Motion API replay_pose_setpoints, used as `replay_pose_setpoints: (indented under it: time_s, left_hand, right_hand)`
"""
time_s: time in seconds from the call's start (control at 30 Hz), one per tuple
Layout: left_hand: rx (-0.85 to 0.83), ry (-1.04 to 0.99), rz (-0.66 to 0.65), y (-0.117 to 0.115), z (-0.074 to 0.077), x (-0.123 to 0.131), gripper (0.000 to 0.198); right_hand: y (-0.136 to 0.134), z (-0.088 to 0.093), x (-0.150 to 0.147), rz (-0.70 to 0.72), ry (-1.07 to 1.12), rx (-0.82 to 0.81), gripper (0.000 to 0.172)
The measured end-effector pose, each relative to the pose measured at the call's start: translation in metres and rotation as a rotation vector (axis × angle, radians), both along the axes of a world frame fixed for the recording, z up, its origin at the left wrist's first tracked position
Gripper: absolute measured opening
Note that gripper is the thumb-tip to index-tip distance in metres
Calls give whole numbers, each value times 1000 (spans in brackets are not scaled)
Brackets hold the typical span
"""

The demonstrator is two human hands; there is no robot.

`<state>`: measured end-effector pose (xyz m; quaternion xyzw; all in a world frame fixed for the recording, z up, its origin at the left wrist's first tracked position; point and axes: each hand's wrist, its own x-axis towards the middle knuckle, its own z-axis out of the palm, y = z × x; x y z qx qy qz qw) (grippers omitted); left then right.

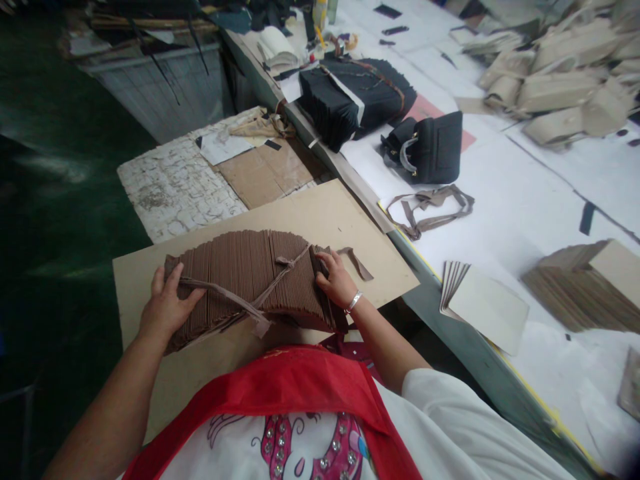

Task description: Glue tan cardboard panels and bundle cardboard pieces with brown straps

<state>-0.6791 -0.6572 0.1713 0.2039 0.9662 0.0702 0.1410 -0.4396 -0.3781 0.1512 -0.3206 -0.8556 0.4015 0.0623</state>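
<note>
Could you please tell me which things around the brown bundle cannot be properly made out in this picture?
All in the head view:
- Underside of the brown bundle: hidden, as it lies on the board.
- Right hand fingertips: tucked behind the bundle's end.
- Left hand palm: pressed onto the bundle.
- Beige bags: blurred, cut by the upper right edge.
- Bottles: cut off by the top edge.
</note>
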Motion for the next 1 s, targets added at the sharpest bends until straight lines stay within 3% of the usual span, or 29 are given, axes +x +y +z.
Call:
replay_pose_setpoints:
  time_s: [0.3, 1.0]
  left_hand:
    - [1, 5, -11, -1, -1, 0, 77]
    - [1, 13, -11, -2, -3, -2, 79]
  right_hand:
    - [-4, -3, 2, -8, 28, 6, 22]
    - [-6, 1, 1, -37, 21, -13, 23]
